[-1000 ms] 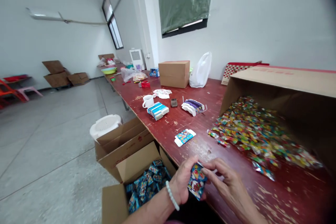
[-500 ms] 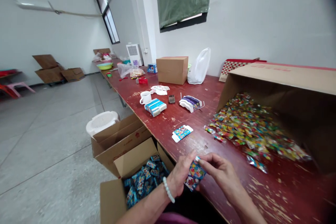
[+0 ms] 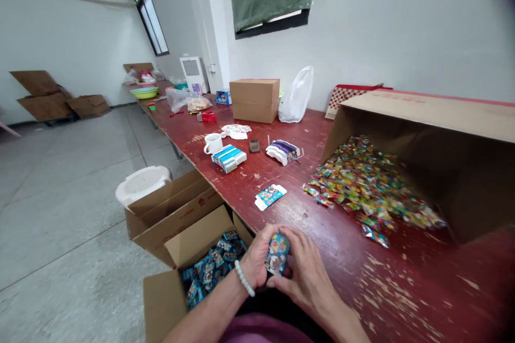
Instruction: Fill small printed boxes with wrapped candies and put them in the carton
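Between my two hands, at the table's near edge, is a small blue printed candy box (image 3: 277,255). My left hand (image 3: 256,258), with a pale bead bracelet at the wrist, is closed around its left side. My right hand (image 3: 306,263) wraps the right side, its fingers over the top end and its thumb low at the bottom. Part of the box is hidden by the fingers. On the table just beyond lies a flat blue carton (image 3: 270,196) with white flaps. Loose wrapped candies (image 3: 370,182) spill from a large cardboard box (image 3: 434,110) on its side.
Below left, an open carton (image 3: 161,300) holds many small blue boxes (image 3: 213,270). Beside it stand another open carton (image 3: 177,214) and a white stool (image 3: 142,182). A mug (image 3: 213,143), striped box (image 3: 229,158), purple-and-white packet (image 3: 282,151) and closed carton (image 3: 255,100) stand farther along the table.
My right hand has gone from pinching the box's upper flap to wrapping its side. The box is now more upright and its top end is covered by fingers. The camera view has turned right.
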A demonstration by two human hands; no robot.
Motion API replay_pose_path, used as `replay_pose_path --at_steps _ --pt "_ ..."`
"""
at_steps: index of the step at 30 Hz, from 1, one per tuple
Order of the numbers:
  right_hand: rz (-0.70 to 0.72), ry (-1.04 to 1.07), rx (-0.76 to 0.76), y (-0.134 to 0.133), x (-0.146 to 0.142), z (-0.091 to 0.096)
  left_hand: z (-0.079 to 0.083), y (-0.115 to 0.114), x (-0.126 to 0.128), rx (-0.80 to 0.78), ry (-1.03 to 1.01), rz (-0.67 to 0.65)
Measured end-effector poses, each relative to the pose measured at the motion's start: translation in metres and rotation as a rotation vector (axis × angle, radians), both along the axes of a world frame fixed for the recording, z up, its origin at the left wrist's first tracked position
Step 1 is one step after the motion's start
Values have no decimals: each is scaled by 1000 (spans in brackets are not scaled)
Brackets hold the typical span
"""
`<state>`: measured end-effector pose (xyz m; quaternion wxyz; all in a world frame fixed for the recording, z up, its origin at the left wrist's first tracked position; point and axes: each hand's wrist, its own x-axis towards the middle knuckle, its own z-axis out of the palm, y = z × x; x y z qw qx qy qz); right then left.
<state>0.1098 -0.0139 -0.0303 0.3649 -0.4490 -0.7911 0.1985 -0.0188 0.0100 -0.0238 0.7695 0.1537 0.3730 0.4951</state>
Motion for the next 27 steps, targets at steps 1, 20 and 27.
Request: replay_pose_path --at_steps 1,20,27 --pt "-23 -53 10 1 -4 0 0 0 -1 5 10 27" --pt "-338 197 -91 56 52 -35 -19 7 -124 366 1601 24" --pt "-444 181 -63 61 71 -69 -10 101 -63 453 1985 -144"
